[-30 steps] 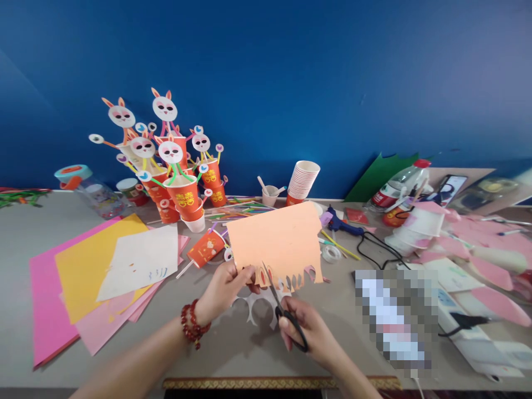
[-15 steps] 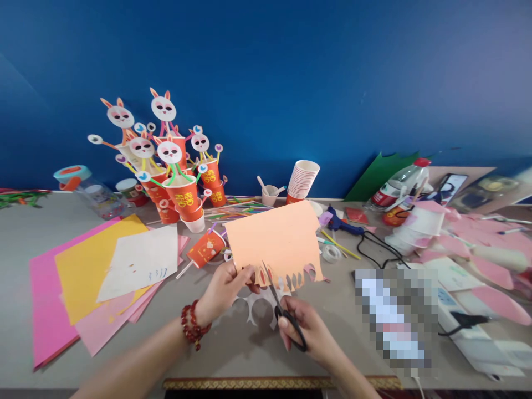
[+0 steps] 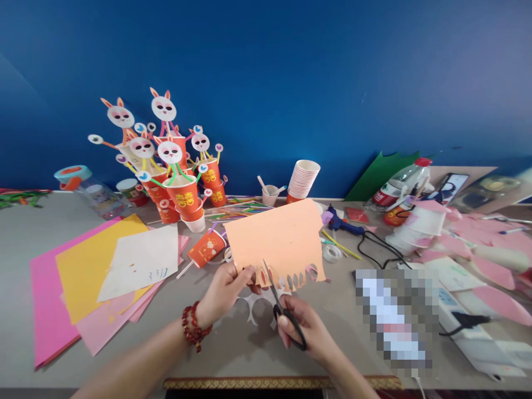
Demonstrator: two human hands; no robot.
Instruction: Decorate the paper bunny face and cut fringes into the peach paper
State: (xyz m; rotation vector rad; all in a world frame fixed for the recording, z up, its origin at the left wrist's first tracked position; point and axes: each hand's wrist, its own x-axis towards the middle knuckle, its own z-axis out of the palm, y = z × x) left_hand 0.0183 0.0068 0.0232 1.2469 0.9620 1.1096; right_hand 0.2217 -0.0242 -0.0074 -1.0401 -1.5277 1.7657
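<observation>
1. Orange paper sheet (image 3: pixel 276 238) stands upright, lifted off the worktop (image 3: pixel 233 349). The left hand (image 3: pixel 224 291) pinches it near its lower left corner, thumb in front and fingers behind, so this grip is clamped on the paper.
2. Just right of and below that grip, the right hand (image 3: pixel 310 332) is closed through the black handles of the scissors (image 3: pixel 286 316), its grip clamped on them. The blades point up into the sheet's lower edge, just beside the left thumb.
3. Right of the blades, a row of small leaf-shaped holes runs along that lower edge.
4. Under both grips, a white paper scrap (image 3: pixel 253 307) with scalloped cut-outs lies flat on the worktop.
5. A red bead bracelet (image 3: pixel 192 327) circles the left wrist.
6. Left of the left grip a red paper cup (image 3: pixel 205 247) lies on its side. Further left lies a pile of coloured sheets (image 3: pixel 83 271).
7. Right of the sheet sits a tape roll (image 3: pixel 331 253), with a blue glue gun (image 3: pixel 341 224) just beyond it.
8. Beyond the sheet, by the blue wall, stand a stack of paper cups (image 3: pixel 303 178) and, to the left, the rabbit cup figures (image 3: pixel 174 166).
</observation>
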